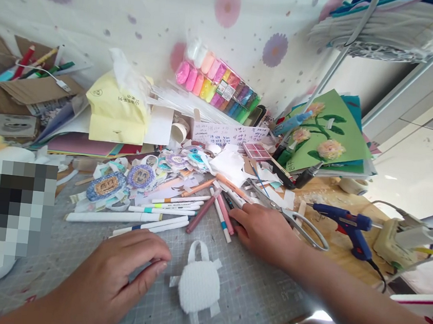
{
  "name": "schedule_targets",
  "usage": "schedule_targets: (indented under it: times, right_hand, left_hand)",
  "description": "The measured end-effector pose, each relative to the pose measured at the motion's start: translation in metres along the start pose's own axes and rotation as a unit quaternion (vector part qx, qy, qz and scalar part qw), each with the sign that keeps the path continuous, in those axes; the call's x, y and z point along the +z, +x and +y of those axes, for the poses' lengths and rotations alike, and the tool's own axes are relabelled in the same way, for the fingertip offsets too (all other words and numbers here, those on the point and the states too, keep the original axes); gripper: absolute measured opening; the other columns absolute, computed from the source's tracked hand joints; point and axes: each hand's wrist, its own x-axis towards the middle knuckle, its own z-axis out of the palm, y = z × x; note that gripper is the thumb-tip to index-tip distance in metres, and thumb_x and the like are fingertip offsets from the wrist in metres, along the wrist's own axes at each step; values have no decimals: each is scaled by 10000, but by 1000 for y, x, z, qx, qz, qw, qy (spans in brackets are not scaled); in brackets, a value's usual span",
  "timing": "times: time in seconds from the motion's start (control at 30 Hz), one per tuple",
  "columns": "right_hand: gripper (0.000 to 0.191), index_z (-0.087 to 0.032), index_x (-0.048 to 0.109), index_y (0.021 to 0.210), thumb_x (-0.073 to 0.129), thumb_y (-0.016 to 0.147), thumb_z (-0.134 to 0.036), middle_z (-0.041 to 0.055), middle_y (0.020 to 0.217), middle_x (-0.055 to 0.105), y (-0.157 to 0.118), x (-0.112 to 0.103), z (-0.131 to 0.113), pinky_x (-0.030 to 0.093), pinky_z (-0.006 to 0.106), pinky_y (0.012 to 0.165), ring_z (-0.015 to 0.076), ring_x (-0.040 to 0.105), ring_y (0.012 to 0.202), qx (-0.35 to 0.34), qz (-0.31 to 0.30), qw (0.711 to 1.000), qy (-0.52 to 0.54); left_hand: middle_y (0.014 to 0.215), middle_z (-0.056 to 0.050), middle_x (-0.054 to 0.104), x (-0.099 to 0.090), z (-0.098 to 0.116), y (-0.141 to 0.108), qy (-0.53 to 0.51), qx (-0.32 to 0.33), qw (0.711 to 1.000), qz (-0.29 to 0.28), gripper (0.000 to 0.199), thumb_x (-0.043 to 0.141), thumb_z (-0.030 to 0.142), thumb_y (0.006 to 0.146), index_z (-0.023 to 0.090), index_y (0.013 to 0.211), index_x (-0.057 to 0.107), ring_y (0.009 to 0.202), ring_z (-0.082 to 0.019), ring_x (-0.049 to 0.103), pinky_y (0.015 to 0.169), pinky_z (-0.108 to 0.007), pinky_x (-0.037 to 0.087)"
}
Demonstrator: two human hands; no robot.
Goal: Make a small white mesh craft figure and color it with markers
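Observation:
My left hand (124, 265) hovers low over the cutting mat, fingers loosely curled. A small gap shows between thumb and index finger, with nothing in it. Just right of it lies a white yarn-wrapped rounded piece (199, 287) with a loop at the top and short strips sticking out at its edges. My right hand (263, 232) is down among the markers, its fingers bent. Beside its fingertips are a pink marker (225, 212) and a white marker (232, 191) that runs up to the hand. What the fingers grip, if anything, is hidden.
Scissors (295, 219) lie beyond my right hand, with a blue glue gun (345, 224) farther right near a power strip (397, 243). Several yarn-wrapped badges (106, 186), paper scraps and white markers (113, 217) cover the grey mat (255, 310). A yellow tissue pack (120, 105) stands behind.

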Motion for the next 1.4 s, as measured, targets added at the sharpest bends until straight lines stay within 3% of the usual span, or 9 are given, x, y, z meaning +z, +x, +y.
schedule_targets:
  times: [0.2,0.4,0.73,0.9,1.03,1.2,1.27,1.37,1.4]
  right_hand:
    - [258,-214,648,1014,410,918,-189,90,964,623,3,2,2,419,305,664,230,598,890,0,37,999,-14]
    - [133,-208,654,942,539,885,-175,47,911,645,7,5,1,420,290,710,197,571,862,-98,31,995,-18]
    - [169,-197,642,891,478,930,-208,80,957,654,-3,5,17,443,351,702,223,582,836,-235,88,968,-2]
    - [194,-221,511,1101,417,947,-149,116,1193,592,-24,0,21,497,335,834,206,591,1066,-174,202,951,155]
    - [137,-223,493,1066,425,954,-182,71,1001,665,-36,-6,15,534,295,716,169,669,860,-31,203,887,413]
    - [156,-210,515,813,640,778,-124,-5,773,586,-35,-1,5,457,252,578,136,577,661,55,152,870,466]
    - [199,-218,489,774,674,754,-147,-32,727,536,-37,-1,-5,419,240,545,124,547,627,54,175,808,560]
    - [231,-234,479,810,705,765,-225,-46,737,552,-44,-6,-32,435,252,574,124,585,629,4,164,664,730]
    - [228,-234,483,815,707,772,-233,-41,749,569,-46,-8,-42,446,261,595,130,603,648,-8,145,634,759]
  left_hand:
    - [811,21,675,0,0,-1,-6,-27,999,-27,76,522,231,875,236,885,597,741,-139,635,664,-204,486]
    - [804,24,661,-1,0,1,-17,-40,999,-31,84,513,228,882,228,877,597,736,-126,621,657,-198,469]
    - [784,13,640,5,2,-3,-62,-79,995,-11,152,458,242,905,226,845,598,732,-145,597,669,-240,442]
    - [840,10,656,4,3,-5,-59,-82,995,-8,120,473,247,899,235,910,592,775,-148,614,693,-244,461]
    - [851,27,669,5,5,-5,-48,-90,995,21,111,493,264,889,254,965,573,763,-137,635,683,-229,475]
    - [849,50,679,5,8,-7,-28,-73,996,37,123,499,283,893,286,1007,545,747,-124,653,668,-202,490]
    - [879,50,684,3,12,-8,-9,-62,997,35,165,501,299,899,298,1063,518,770,-125,659,693,-200,497]
    - [1014,22,681,0,20,-8,17,-34,999,15,315,518,386,894,302,1192,453,860,-145,660,754,-212,502]
    - [1060,5,673,-1,23,-8,20,-20,1000,4,387,523,437,885,294,1232,428,895,-157,656,769,-219,501]
